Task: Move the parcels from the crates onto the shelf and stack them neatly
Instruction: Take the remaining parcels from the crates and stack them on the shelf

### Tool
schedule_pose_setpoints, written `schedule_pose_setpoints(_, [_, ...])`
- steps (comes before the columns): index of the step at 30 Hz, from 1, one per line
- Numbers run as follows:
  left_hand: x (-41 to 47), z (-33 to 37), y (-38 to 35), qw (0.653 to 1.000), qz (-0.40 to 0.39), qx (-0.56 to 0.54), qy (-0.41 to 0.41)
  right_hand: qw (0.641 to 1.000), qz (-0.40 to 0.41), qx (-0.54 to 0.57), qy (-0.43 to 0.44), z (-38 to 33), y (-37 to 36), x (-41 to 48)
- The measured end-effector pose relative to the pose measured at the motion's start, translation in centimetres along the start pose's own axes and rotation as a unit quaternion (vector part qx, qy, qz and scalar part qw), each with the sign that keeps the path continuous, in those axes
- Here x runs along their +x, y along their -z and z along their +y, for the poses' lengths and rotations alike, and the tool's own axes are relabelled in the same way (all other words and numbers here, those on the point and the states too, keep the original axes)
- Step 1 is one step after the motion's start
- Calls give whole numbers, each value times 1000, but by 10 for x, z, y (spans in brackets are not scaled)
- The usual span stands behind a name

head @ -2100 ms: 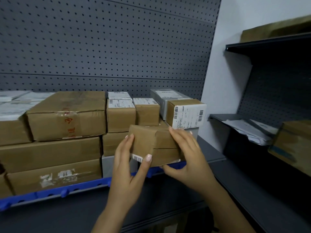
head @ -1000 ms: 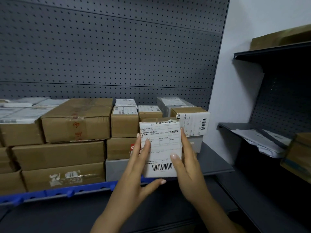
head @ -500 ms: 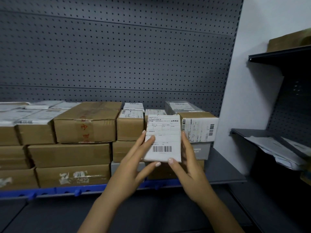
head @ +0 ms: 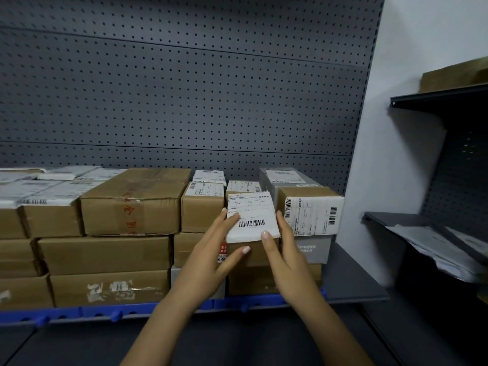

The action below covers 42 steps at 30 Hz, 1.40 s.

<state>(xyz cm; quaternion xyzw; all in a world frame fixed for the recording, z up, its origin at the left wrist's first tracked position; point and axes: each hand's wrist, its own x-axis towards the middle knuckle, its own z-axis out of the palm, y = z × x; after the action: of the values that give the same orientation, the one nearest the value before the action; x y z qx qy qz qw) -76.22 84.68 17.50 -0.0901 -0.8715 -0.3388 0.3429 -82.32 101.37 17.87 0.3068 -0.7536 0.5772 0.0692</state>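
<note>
A small parcel (head: 250, 215) with a white barcode label is being pressed between two hands on the shelf (head: 351, 283), in the top row of the stacked boxes. It is standing upright in the gap between a small brown box (head: 202, 210) on its left and a labelled brown box (head: 311, 215) on its right. Whether it is already resting on the box below cannot be told.

The left hand (head: 216, 254) is being laid against the left front edge of the parcel with straight fingers (head: 229, 217), and the thumb is being spread under the lower edge. The right hand (head: 287, 260) is being laid flat along the right side, its thumb tip touching the lower corner of the label. No finger is being curled round the parcel; it is only being pressed from both sides.

A large brown box (head: 132, 204) is lying further left. A grey pegboard (head: 184, 101) is standing behind the stacks, and a blue strip (head: 79, 311) is running along the front edge of the shelf. White papers (head: 435, 249) are lying on a side shelf (head: 383, 219) at the right.
</note>
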Motion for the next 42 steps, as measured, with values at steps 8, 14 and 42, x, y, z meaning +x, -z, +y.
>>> schedule_pose_setpoints(8, [11, -4, 0, 994, 76, 67, -42, 994, -7, -102, 34, 8, 1, 6])
schedule_pose_setpoints(14, [23, -3, 4, 970, 115, 202, -76, 980, 42, -182, 67, 8, 0, 16])
schedule_pose_setpoints(42, [51, -39, 21, 958, 62, 279, -11, 942, 25, -321, 90, 5, -22, 74])
